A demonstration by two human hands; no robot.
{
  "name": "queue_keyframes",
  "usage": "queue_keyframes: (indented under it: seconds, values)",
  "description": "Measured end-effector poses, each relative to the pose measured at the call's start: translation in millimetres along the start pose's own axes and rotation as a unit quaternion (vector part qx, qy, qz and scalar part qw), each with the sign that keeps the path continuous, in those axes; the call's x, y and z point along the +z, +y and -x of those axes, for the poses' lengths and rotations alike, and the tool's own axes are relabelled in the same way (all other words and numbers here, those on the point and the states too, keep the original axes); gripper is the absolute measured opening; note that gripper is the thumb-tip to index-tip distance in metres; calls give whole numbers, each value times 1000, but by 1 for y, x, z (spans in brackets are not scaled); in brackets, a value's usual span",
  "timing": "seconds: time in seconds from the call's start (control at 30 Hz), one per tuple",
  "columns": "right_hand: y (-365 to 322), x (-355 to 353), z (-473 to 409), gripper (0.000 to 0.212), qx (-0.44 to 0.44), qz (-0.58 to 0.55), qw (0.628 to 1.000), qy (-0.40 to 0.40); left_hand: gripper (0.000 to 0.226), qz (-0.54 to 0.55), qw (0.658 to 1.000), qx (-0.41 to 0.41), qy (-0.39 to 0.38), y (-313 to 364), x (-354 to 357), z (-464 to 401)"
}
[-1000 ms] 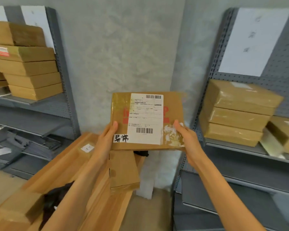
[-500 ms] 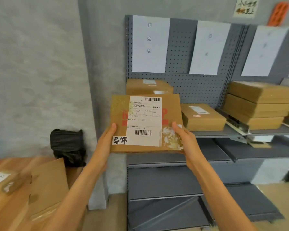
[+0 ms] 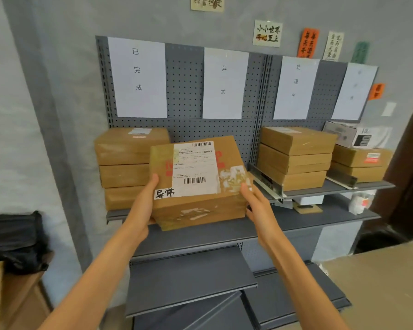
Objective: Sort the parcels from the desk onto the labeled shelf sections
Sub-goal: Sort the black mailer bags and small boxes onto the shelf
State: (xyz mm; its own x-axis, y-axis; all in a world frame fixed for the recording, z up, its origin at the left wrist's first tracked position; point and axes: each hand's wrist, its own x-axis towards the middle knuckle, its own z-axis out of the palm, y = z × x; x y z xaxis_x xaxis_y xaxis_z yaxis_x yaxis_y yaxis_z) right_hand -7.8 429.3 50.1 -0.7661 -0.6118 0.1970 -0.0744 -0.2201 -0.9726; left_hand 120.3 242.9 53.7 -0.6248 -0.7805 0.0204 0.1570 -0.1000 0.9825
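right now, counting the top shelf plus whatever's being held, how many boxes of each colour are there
brown parcels resting on the top shelf: 8 (left stack 3, middle stack 3, right stack 2)
brown parcel held by the left hand and right hand: 1
grey-and-white box: 1
total: 10; whatever the held parcel covers is hidden
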Motion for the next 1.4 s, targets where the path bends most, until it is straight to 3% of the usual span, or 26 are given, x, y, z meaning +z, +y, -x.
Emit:
queue_keyframes:
  seconds: [0.17,0.27,0.4,0.43,0.53,0.6,0.73,0.83,0.97,1.23,1.37,1.4]
  values:
    - [2,-22,-23,77,-15,30,999,42,35,-31,998,-10,-44,-1,28,-16]
    - [4,-35,-44,65,-17,20,998,61,43,-47,996,3,-74,-3,42,-30]
    - [12,-53,-81,84,-15,40,996,82,59,-58,992,30,-107,-6,67,-61]
    - [13,-58,-93,77,-14,49,995,85,65,-61,991,34,-117,-8,73,-72]
    - [15,-70,-131,28,-14,66,993,99,80,-76,988,47,-126,-11,93,-104]
    - [17,-76,-160,25,-11,83,991,105,89,-86,986,59,-127,-12,105,-128]
    - [22,-80,-212,48,2,122,988,98,85,-85,984,80,-132,-16,119,-173]
    - [30,-85,-247,48,-1,133,986,100,86,-82,985,74,-136,-21,126,-203]
    - [45,-85,-284,67,10,134,987,93,60,-66,988,52,-127,-30,130,-235]
    - [75,-79,-342,40,53,153,984,77,40,-81,994,3,-77,-49,135,-281]
    - [90,-82,-360,39,81,143,984,70,78,-112,992,-5,-67,-61,138,-301]
    - [92,-83,-365,38,81,143,984,70,79,-117,991,-7,-63,-63,139,-308]
